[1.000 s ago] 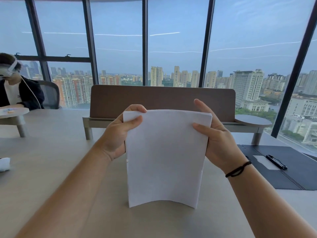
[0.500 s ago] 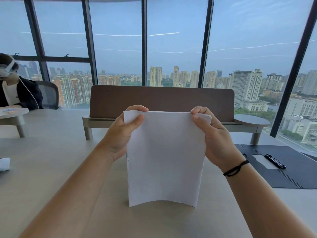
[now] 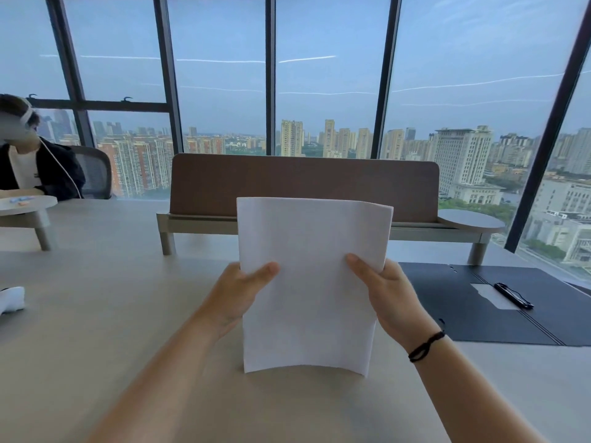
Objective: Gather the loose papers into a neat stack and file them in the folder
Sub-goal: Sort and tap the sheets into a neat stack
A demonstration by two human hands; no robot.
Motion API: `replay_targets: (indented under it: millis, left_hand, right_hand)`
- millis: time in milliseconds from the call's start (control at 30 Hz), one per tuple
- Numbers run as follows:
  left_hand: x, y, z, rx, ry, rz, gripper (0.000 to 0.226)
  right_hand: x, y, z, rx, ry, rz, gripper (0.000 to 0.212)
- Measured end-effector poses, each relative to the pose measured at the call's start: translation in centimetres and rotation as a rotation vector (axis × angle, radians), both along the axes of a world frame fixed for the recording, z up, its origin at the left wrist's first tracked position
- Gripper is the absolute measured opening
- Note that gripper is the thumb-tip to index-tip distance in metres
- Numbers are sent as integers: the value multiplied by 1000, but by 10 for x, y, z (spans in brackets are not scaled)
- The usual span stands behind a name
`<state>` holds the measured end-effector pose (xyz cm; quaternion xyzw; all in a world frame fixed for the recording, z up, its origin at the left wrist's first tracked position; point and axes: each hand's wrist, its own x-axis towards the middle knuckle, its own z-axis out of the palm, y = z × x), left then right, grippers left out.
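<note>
**Paper stack held upright on the bench, gripped at both side edges, before filing.**

The stack of papers (image 3: 307, 282) stands on its lower edge on the bench (image 3: 96, 314), that edge bowed; the left hand (image 3: 238, 295) and right hand (image 3: 388, 298) clamp it at mid-height, thumbs in front, the fingers hidden behind the sheets. The grip sits low, so the free upper part could flop or fan apart, and the bowed base suggests sheets could slip out of register if either thumb eases. The open folder (image 3: 473, 308) lies flat to the right, well apart; its clip (image 3: 513, 295) could snag the leading edge as the papers slide in. A seated person (image 3: 28, 164) is far left.
</note>
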<state>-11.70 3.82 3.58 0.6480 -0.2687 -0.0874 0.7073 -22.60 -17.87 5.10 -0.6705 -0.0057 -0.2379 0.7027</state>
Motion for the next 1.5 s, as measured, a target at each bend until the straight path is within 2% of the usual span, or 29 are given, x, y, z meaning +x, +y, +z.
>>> replay_targets:
  millis: [267,333,433,533,733,867,1133,1333,1500]
  left_hand:
    - [7,-1,-75,91,61,49,67]
    - [6,-1,-84,101,42,89,61]
    - [3,-2,-84,92,-74,233,32]
    - [2,-2,-68,66,-127,237,19]
    - [-8,10,-93,235,-55,196,21]
    - [-11,13,-90,202,-55,211,14]
    - [-20,23,-102,289,-39,116,30]
    - [-36,7,-91,169,101,66,38]
    - [-38,-44,-77,116,189,4,24]
  right_hand:
    - [1,-4,-87,-72,305,-42,20]
    - [1,-2,-94,-72,317,-63,21]
    - [-1,4,-88,-140,272,-135,25]
    - [-5,6,-71,-136,179,-142,22]
    - [-19,14,-101,-201,287,-105,20]
    - [-20,17,-104,-151,278,-128,16]
    - [-29,22,-109,-159,350,-120,21]
    - [-37,2,-98,-109,312,-109,22]
    - [-42,-51,-88,-15,326,-119,24]
